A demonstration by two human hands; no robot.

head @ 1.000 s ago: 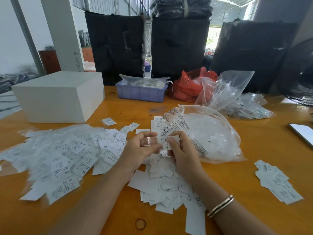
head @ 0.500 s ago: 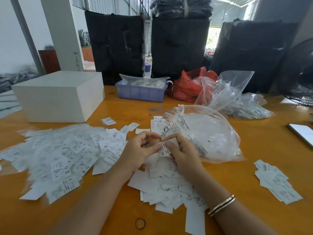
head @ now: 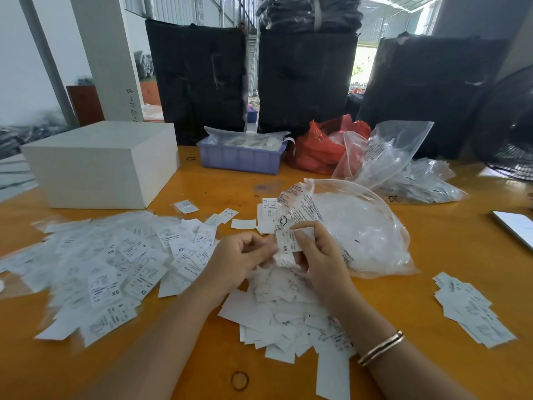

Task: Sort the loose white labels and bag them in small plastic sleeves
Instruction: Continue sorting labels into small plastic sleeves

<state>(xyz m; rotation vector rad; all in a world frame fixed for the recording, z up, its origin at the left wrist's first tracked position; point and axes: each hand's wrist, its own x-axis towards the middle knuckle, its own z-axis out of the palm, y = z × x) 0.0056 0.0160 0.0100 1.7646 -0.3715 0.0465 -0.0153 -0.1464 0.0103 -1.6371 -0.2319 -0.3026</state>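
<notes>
My right hand (head: 320,252) pinches a small white label marked XS (head: 287,242) upright above the table. My left hand (head: 239,256) is curled right beside it, fingertips touching the lower edge of the label and a thin clear sleeve (head: 281,259). Under both hands lies a heap of loose white labels (head: 282,310). A wide spread of labels in small plastic sleeves (head: 109,261) covers the table to the left. A small stack of labels (head: 470,308) lies at the right. A large clear bag (head: 357,226) full of sleeves lies just behind my right hand.
A white box (head: 98,163) stands at back left, a purple-blue tray (head: 240,157) with bagged items behind centre, a red bag (head: 323,145) and more clear bags (head: 383,151) at back right. A phone (head: 516,229) lies at the right edge. A fan (head: 510,131) stands at far right.
Both hands have dropped slightly toward the heap, and my left fingers have curled in closer under the label. The label stays pinched in my right hand.
</notes>
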